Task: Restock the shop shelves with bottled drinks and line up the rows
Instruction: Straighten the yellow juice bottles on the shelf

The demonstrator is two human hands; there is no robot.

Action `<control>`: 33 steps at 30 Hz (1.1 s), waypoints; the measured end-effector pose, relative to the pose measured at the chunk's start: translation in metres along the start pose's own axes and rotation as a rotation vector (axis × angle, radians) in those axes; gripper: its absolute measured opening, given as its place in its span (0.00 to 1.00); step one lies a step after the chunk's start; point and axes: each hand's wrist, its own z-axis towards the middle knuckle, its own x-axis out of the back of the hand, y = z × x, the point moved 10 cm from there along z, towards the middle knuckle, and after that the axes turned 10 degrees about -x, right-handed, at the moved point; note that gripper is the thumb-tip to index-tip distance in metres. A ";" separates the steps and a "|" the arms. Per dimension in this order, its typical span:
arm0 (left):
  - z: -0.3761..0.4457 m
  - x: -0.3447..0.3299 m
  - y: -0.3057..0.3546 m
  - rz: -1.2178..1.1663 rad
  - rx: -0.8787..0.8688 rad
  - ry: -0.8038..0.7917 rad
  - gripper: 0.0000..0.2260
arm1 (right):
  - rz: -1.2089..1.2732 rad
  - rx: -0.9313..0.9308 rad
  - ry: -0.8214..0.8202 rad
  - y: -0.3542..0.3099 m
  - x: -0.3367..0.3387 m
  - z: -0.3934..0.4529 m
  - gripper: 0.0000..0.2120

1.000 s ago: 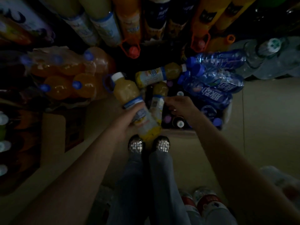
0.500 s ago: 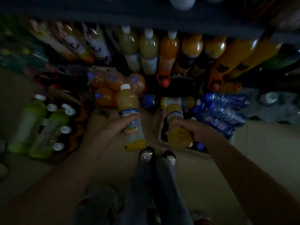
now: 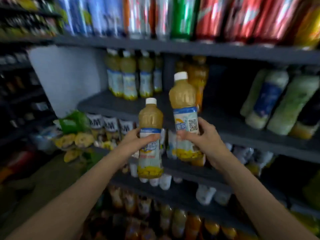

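Juice bottles gripped, one per hand, before matching bottles on the shelf.

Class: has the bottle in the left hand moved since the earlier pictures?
Yes. The bottle, low above the floor before, is now raised upright before the shelf.

Two hands, the left hand and the right hand, hold two juice bottles, one left and one right, while four matching bottles show at the front of the middle shelf, and three pale green bottles lean farther right.
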 end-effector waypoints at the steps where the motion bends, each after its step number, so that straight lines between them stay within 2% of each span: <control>1: 0.009 0.021 0.016 -0.012 -0.058 0.025 0.10 | 0.024 0.069 0.039 -0.024 -0.010 0.010 0.16; 4: 0.035 0.084 0.042 -0.034 -0.167 0.115 0.12 | 0.030 0.231 0.182 -0.069 -0.041 0.049 0.21; 6: 0.053 0.123 0.043 -0.010 -0.191 0.168 0.16 | -0.033 0.252 0.246 -0.077 -0.069 0.081 0.22; 10: 0.095 0.184 0.032 -0.026 -0.191 0.237 0.18 | -0.166 0.130 0.313 -0.061 -0.113 0.143 0.26; 13: 0.127 0.209 0.022 -0.012 -0.202 0.243 0.18 | -0.095 0.041 0.335 -0.044 -0.130 0.185 0.24; 16: 0.153 0.219 0.013 -0.023 -0.200 0.222 0.18 | -0.018 -0.008 0.353 -0.041 -0.144 0.219 0.26; 19: 0.178 0.226 0.005 -0.113 -0.203 0.230 0.18 | -0.207 -0.002 0.353 -0.051 -0.159 0.245 0.28; 22: 0.199 0.227 -0.001 -0.146 -0.181 0.223 0.19 | -0.466 -0.086 0.446 -0.048 -0.158 0.251 0.33; 24: 0.215 0.223 -0.007 -0.069 -0.149 0.167 0.21 | -0.494 -0.108 0.511 -0.046 -0.152 0.249 0.34; 28: 0.233 0.220 -0.021 0.388 -0.080 -0.006 0.38 | -0.520 -0.132 0.580 -0.049 -0.144 0.253 0.31; 30: 0.233 0.215 -0.028 0.383 -0.068 -0.015 0.36 | -0.495 -0.141 0.587 -0.051 -0.140 0.256 0.29; 33: 0.231 0.212 -0.025 0.447 -0.121 0.119 0.32 | -0.453 -0.168 0.560 -0.047 -0.138 0.258 0.29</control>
